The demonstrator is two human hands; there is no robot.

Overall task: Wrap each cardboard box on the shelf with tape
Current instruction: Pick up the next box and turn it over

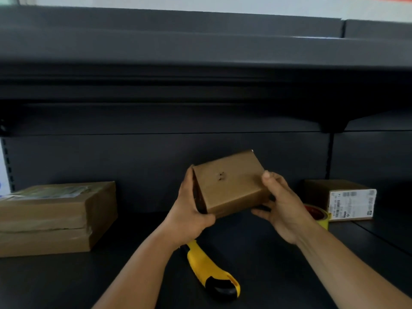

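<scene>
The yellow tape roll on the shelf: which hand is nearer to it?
Right. The right hand is just beside the tape roll; the left hand is across the small box.

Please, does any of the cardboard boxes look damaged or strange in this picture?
Yes. The small brown cardboard box, held up by the left hand and right hand, has a small dark puncture in its top face. The large flat brown box at left shows wrinkled tape.
</scene>
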